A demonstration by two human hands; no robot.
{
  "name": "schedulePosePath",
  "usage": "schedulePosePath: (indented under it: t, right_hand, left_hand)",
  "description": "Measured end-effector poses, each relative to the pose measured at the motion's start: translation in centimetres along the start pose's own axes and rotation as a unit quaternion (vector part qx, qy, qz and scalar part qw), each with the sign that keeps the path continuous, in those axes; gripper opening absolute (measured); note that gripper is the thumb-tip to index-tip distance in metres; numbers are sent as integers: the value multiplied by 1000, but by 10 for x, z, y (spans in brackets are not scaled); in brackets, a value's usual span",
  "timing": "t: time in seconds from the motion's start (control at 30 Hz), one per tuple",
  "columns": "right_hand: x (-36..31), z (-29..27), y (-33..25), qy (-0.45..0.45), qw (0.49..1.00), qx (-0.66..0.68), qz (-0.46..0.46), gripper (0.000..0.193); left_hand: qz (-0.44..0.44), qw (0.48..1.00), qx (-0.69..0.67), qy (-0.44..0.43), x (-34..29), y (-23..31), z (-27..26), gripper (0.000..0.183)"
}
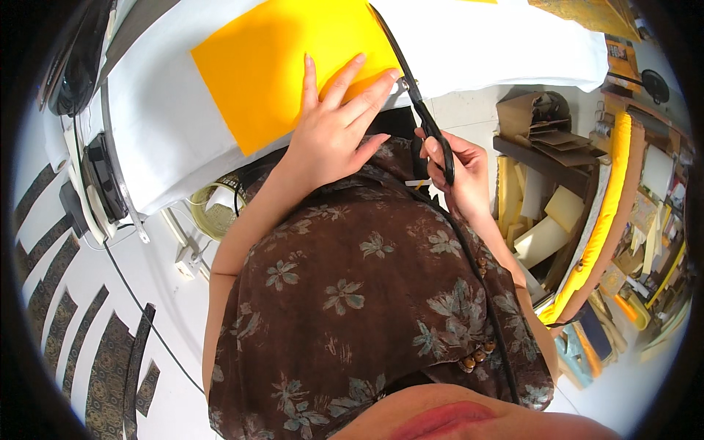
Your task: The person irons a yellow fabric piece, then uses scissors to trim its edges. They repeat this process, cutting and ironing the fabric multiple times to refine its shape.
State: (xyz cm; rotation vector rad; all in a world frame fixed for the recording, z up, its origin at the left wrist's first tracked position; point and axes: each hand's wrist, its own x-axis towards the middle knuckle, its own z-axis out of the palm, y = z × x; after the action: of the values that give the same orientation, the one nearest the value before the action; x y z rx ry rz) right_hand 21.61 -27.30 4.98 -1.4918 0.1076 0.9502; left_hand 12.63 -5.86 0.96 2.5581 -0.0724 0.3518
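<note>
A bright yellow sheet (249, 81) lies on the white-covered table (150, 110) in front of me, its near edge at the table's edge. My left hand (330, 121) rests on it with fingers spread, near its right side. A pair of black-handled scissors (426, 117) is gripped in my right hand (469, 172), beyond the sheet's lower right corner. Its long dark blades run up along the right edge of the sheet. I cannot make out whether the sheet is between the blades.
A round wire basket (213, 209) stands under the table. Dark patterned strips (110, 367) lie on the floor at left, near a long black cable (158, 330). To the right is a holder of foam and cardboard offcuts (554, 216) with a yellow padded edge (598, 227).
</note>
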Motion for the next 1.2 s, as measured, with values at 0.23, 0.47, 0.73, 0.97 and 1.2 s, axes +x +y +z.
schedulePosePath:
  t: [0.23, 0.47, 0.73, 0.97, 1.2]
  right_hand:
    - [-1, -1, 2, -11, 1000, 11, -8, 30]
    - [4, -2, -3, -10, 999, 31, -15, 34]
    - [3, -2, -3, -2, 1000, 15, -15, 34]
    - [2, -1, -2, 5, 1000, 0, -19, 32]
    - [6, 3, -3, 13, 1000, -1, -17, 31]
  left_hand:
    - [-5, 1000, -13, 5, -1, 1, 1, 72]
    - [11, 1000, -20, -11, -4, 6, 3, 70]
    - [8, 1000, -24, -17, -5, 8, 5, 69]
    - [7, 999, -27, -17, -5, 8, 5, 68]
    - [13, 999, -41, -7, -8, 7, 8, 67]
